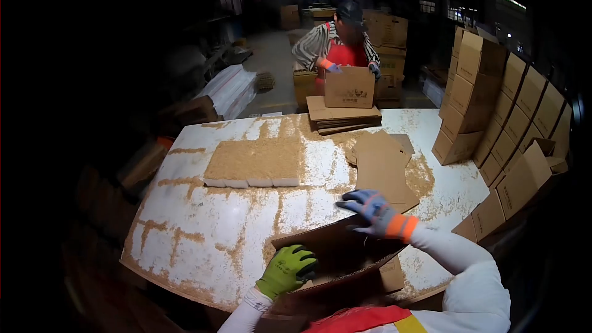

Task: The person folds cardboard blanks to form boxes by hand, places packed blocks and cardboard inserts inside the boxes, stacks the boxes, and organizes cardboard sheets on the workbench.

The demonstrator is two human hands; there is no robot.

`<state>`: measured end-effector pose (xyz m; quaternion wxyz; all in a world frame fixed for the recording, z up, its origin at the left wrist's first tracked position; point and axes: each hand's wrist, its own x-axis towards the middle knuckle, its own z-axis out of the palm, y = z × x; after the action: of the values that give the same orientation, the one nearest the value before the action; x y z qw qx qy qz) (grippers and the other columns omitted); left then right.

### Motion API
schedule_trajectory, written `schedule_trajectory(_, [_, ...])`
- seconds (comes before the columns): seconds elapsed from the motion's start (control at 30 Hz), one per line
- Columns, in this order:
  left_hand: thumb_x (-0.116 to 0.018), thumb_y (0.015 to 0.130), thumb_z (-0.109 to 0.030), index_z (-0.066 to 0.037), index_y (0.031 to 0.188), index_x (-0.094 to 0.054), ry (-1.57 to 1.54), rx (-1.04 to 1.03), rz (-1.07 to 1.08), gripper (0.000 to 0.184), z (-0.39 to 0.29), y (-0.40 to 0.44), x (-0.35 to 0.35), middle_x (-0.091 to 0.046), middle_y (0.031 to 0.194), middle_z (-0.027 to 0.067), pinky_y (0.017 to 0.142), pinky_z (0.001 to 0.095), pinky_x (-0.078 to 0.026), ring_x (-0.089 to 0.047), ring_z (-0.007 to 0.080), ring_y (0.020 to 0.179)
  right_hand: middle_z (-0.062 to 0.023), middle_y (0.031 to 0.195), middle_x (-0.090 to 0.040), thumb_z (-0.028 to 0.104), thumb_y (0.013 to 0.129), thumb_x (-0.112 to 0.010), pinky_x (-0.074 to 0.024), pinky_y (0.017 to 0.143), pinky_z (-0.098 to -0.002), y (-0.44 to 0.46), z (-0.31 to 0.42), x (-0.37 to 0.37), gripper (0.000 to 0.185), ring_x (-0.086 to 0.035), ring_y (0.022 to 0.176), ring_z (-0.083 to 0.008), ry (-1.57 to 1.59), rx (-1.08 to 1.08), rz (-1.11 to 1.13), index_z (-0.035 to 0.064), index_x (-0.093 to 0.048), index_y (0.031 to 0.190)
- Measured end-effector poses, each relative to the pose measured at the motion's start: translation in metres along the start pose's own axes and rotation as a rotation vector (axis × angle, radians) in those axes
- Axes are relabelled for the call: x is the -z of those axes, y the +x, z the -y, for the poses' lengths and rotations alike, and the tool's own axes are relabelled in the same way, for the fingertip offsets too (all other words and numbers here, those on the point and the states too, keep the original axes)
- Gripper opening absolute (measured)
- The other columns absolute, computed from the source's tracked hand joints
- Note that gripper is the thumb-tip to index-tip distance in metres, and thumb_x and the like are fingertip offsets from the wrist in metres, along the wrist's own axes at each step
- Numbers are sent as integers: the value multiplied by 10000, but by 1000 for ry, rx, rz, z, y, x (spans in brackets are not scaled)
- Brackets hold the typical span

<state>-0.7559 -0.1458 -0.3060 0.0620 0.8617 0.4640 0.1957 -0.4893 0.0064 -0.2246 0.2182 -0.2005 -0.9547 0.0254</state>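
An open cardboard box (345, 279) stands at the near edge of the table, its dark inside facing up. My left hand (287, 271), in a green glove with dark fingertips, is closed on the left end of its wall. My right hand (377, 214), in a grey-blue glove with an orange cuff, is over the box's far right side with fingers stretched and thumb apart; it holds nothing. Whether it touches the rim I cannot tell. Flat cardboard pieces (379, 163) lie just beyond the right hand.
Brown crumbs litter the white table (200, 209). A block of white-sided pieces topped with brown crumbs (253, 157) sits left of centre. Stacked cartons (472, 86) line the right side. Across the table, a person (345, 46) handles a carton (349, 88) on flattened cardboard (333, 111).
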Motion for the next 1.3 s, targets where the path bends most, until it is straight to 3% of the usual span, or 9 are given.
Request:
schedule_trajectory(0.2, [-728, 763, -274, -193, 1076, -691, 2, 150, -191, 325, -7, 1, -12, -654, 1100, 6, 833, 402, -447, -586, 271, 994, -215, 1180, -555, 682, 775, -629, -444, 971, -439, -81, 33, 42, 964, -552, 1080, -370, -294, -98, 708, -85, -457, 1333])
schedule_trajectory(0.33, [-676, 831, -231, -194, 1164, -676, -271, 146, -173, 334, 10, -4, -13, -668, 1148, 15, 863, 380, -495, -622, 229, 993, -206, 1295, -574, 748, 723, -637, -468, 956, -415, -75, -21, -37, 891, -581, 1134, -354, 206, -163, 663, 93, -561, 1322])
schedule_trajectory(0.43, [-624, 904, -252, -110, 1222, -644, -1256, 396, -97, 349, 23, 0, 5, -672, 1184, 18, 887, 335, -511, -611, 126, 1062, -143, 1143, -670, 645, 719, -728, -496, 900, -393, -26, -15, -21, 711, -624, 1078, -308, 403, -402, 942, 71, -687, 1137])
schedule_trajectory(0.53, [-686, 824, -366, -162, 1141, -674, 57, 138, -35, 377, -11, 6, -19, -643, 1053, 58, 772, 398, -458, -596, 270, 894, -126, 1100, -676, 601, 737, -737, -511, 870, -396, -38, -25, -55, 669, -619, 1061, -313, 232, -32, 727, 83, -665, 1155])
schedule_trajectory(0.77, [-723, 787, -388, -172, 1249, -614, 288, 105, -424, 522, -43, 11, 1, -555, 1303, 86, 1020, 461, -349, -487, 280, 1189, -151, 1270, -568, 554, 921, -520, -423, 976, -453, 14, -41, -53, 611, -517, 1183, -347, -192, -339, -175, 113, -523, 1344])
schedule_trajectory(0.9, [-787, 688, -484, -13, 1393, -418, 434, 549, -578, 925, -46, 3, -12, -375, 1424, 250, 1072, 569, -254, -336, 425, 1304, -218, 1385, -457, 664, 847, -537, -327, 1051, -529, -52, 1, -89, 777, -440, 1247, -382, -423, -276, -8, 128, -449, 1402])
schedule_trajectory(1.07, [-819, 712, -491, 36, 1215, -557, -775, 1011, -568, 774, 14, -23, -60, -685, 1088, 202, 865, 374, -528, -672, 310, 996, -208, 1147, -599, 754, 821, -479, -482, 817, -416, -68, -38, -54, 833, -593, 978, -338, 45, -836, 232, 35, -552, 1236])
schedule_trajectory(1.13, [-833, 699, -465, 9, 1118, -613, -648, 1053, -460, 670, 4, -23, -46, -726, 943, 145, 792, 385, -554, -706, 296, 875, -201, 911, -671, 840, 822, -360, -528, 630, -364, -86, -64, -41, 920, -675, 711, -277, 537, -1018, 1062, 34, -571, 1212])
schedule_trajectory(1.3, [-871, 612, -529, 44, 1252, -512, -220, 584, -728, 930, -52, -15, -9, -629, 1161, 259, 882, 432, -529, -635, 393, 1068, -225, 1300, -556, 895, 780, -267, -583, 627, -435, -122, -48, 17, 1042, -669, 996, -365, 1432, -1162, 952, 121, -363, 1471])
